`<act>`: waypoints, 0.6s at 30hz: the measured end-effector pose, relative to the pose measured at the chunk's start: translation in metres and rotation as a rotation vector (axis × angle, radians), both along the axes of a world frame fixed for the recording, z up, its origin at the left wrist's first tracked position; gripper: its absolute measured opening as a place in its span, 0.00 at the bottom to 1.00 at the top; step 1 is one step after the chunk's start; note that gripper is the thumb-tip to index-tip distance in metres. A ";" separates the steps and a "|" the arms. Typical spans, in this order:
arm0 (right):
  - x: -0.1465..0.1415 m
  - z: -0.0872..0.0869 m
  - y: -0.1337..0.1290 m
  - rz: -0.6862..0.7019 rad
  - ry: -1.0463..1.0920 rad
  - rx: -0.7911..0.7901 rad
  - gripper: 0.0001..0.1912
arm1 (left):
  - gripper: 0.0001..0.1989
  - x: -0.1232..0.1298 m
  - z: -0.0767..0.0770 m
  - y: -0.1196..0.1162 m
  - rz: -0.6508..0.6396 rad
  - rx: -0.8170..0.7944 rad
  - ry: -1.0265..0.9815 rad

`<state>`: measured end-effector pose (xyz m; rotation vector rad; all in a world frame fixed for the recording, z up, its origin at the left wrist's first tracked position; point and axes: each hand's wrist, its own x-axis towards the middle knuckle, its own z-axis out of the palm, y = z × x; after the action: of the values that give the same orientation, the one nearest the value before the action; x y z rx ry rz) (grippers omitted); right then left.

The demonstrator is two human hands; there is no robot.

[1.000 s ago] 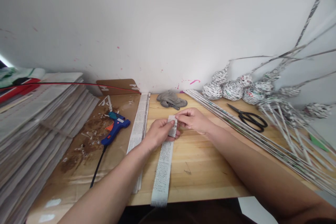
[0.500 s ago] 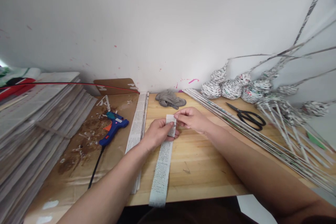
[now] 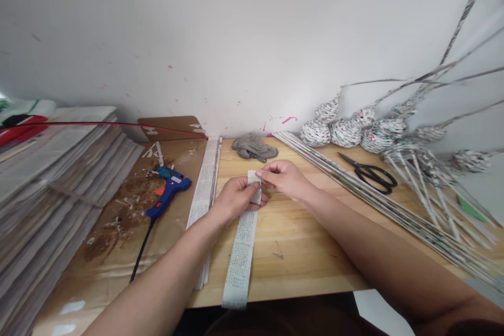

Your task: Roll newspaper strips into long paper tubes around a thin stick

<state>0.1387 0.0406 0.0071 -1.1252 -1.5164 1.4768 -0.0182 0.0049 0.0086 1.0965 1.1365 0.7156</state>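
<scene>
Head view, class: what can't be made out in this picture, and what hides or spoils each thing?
All in the head view:
Long white newspaper strip: its print is too small to read.
Whether the short white paper piece joins that strip: hidden by the left hand.
Lower end of the thin black cord: behind the bare left forearm.
Leftmost part of the tall grey newspaper stack: cut off by the picture's left edge.

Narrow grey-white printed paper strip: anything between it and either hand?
Nothing visible. The left hand grips the narrow grey-white printed paper strip directly, and the right hand has its fingertips at the upper end. The crumpled grey cloth lies beyond both hands, not between.
</scene>
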 end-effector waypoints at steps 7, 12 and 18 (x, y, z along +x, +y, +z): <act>0.005 0.006 0.002 0.046 0.022 -0.074 0.19 | 0.17 -0.002 0.000 0.001 0.021 0.009 0.000; 0.005 0.010 0.000 0.121 0.047 -0.096 0.16 | 0.18 -0.003 0.000 0.002 -0.001 0.023 -0.028; 0.004 0.006 0.001 0.020 0.031 -0.082 0.15 | 0.17 -0.002 -0.002 0.002 0.046 -0.029 -0.138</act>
<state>0.1428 0.0419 0.0135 -1.1328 -1.4614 1.5755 -0.0203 0.0069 0.0062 0.9840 1.0538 0.7963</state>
